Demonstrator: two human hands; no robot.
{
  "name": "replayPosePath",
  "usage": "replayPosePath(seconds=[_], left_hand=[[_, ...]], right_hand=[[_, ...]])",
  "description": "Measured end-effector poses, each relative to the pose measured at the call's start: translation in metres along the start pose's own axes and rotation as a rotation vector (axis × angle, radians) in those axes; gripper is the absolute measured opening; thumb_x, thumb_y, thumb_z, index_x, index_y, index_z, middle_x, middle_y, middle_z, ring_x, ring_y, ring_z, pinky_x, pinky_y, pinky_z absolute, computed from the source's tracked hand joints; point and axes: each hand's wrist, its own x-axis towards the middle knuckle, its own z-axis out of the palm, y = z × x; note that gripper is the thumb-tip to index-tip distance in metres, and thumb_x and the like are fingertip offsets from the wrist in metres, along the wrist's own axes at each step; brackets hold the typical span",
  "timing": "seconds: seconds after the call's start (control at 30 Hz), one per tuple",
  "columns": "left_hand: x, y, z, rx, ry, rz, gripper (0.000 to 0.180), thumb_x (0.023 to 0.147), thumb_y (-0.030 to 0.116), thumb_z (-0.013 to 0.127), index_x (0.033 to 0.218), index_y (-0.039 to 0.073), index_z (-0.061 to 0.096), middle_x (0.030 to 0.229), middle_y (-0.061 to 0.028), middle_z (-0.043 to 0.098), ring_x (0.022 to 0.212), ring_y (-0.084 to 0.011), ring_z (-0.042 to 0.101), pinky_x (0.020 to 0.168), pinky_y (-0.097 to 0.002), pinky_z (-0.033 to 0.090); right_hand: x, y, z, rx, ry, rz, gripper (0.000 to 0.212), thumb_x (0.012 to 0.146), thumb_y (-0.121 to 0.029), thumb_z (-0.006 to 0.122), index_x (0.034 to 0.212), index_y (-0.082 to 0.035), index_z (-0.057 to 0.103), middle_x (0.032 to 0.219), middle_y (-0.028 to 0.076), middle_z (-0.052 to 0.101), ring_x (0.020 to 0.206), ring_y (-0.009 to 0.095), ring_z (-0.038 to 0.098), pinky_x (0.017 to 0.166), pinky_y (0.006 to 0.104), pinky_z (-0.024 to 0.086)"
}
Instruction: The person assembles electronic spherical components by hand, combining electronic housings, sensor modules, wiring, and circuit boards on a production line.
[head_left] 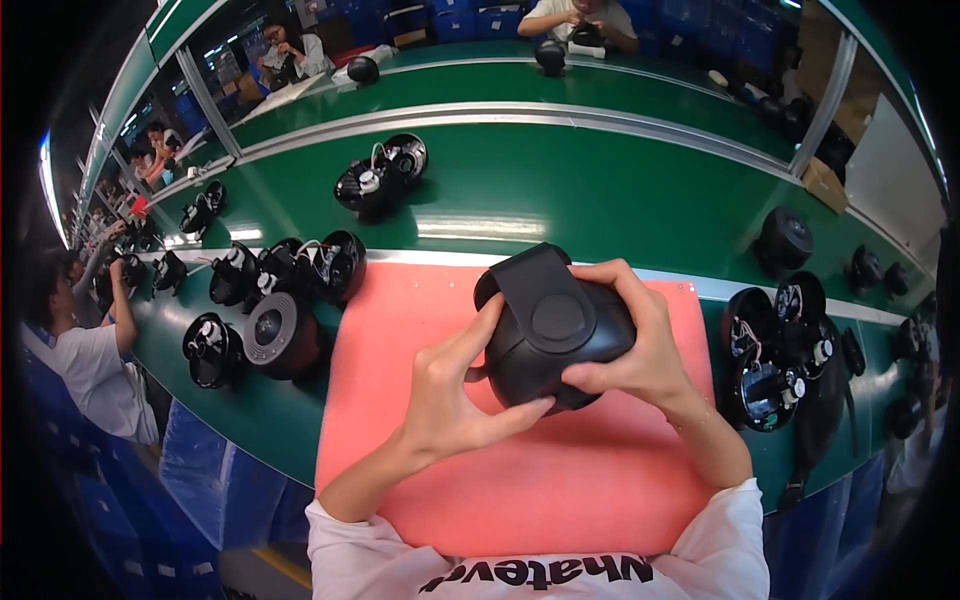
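Note:
A black rounded housing [520, 370] with a wide flat strap or flap [540, 280] over its top is held up above the pink mat [420, 500]. A raised round disc shows on the strap's lower end. My left hand [445, 390] grips the housing's left side, its thumb along the bottom and its fingers by the strap. From the right, my right hand [640, 345] clasps it, with the thumb pressed on the front and the fingers over the top edge. The underside of the housing is hidden from me.
Left of the mat sit a round device with a grey grille [275, 330] and several opened black shells with wires. Opened shells [775, 350] and a black strap [822, 420] lie at right. Another opened pair [380, 175] rests on the green bench beyond. Co-workers sit further off.

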Motion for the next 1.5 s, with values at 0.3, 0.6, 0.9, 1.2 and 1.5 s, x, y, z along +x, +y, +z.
replayPosePath(seconds=[0.3,0.6,0.9,1.2,1.5], left_hand=[[0.042,-0.010,-0.019,-0.059,-0.010,-0.026,0.085,0.058,0.023,0.078,0.127,-0.010,0.039,0.108,-0.0190,0.059,0.097,-0.0220,0.060,0.068,-0.0295,0.055],[0.090,-0.037,0.014,-1.071,0.204,-0.054,0.073,0.084,0.065,0.035,0.133,0.012,0.033,0.133,-0.0092,0.039,0.123,-0.0265,0.038,0.100,-0.0416,0.035],[0.121,-0.055,0.047,-1.109,0.405,-0.153,0.072,0.081,0.066,0.037,0.129,0.012,0.038,0.127,-0.0120,0.044,0.114,-0.0287,0.047,0.095,-0.0422,0.042],[0.114,-0.064,0.026,-0.765,0.238,-0.335,0.047,0.087,0.028,0.051,0.126,0.007,0.038,0.127,-0.0117,0.044,0.119,-0.0274,0.045,0.094,-0.0393,0.041],[0.109,-0.057,0.014,-0.788,0.244,-0.321,0.033,0.086,0.024,0.049,0.112,0.003,0.052,0.117,-0.0130,0.055,0.110,-0.0239,0.053,0.088,-0.0327,0.044]], right_hand=[[0.031,0.000,-0.007,0.039,0.069,-0.057,0.066,0.060,-0.031,0.080,0.113,-0.004,0.052,0.106,0.013,0.059,0.100,0.023,0.057,0.084,0.0320,0.046],[0.046,-0.006,0.017,-0.222,0.392,-0.374,0.095,0.054,-0.015,0.080,0.134,-0.002,0.029,0.120,0.017,0.050,0.105,0.026,0.056,0.086,0.0347,0.049],[0.048,0.012,0.003,-0.118,0.421,-0.165,0.092,0.055,-0.024,0.079,0.133,-0.002,0.034,0.114,0.018,0.055,0.098,0.028,0.060,0.079,0.0344,0.053],[0.055,0.127,-0.043,0.636,0.576,0.440,0.065,0.074,-0.034,0.068,0.129,-0.014,0.039,0.115,0.005,0.051,0.099,0.019,0.055,0.079,0.0330,0.047],[0.049,0.166,-0.049,0.778,0.661,0.697,0.087,0.072,-0.041,0.071,0.131,-0.006,0.018,0.122,0.018,0.040,0.101,0.033,0.053,0.084,0.0428,0.049]])
